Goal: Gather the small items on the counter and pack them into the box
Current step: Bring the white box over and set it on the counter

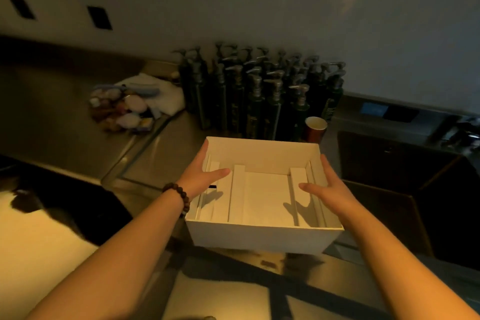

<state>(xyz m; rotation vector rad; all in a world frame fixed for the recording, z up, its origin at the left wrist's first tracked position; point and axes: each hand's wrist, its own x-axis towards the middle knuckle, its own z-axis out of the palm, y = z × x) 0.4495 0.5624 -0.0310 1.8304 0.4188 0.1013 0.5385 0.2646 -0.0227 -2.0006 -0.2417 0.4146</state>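
Observation:
A white open box [262, 238] with white divider strips inside sits in the middle of the view, over the metal counter [145, 153]. My left hand [201, 173] grips the box's left wall, thumb inside and fingers outside. My right hand [326, 186] grips the right wall the same way. The box holds no items. A pile of small items [124, 109], pale round packets and little wrapped pieces, lies on the counter at the back left, beside a white cloth [166, 93].
Several dark pump bottles [259, 96] stand packed against the wall behind the box. A brown paper cup [315, 128] stands at their right. A dark sink basin [405, 184] lies to the right. A bead bracelet [179, 196] circles my left wrist.

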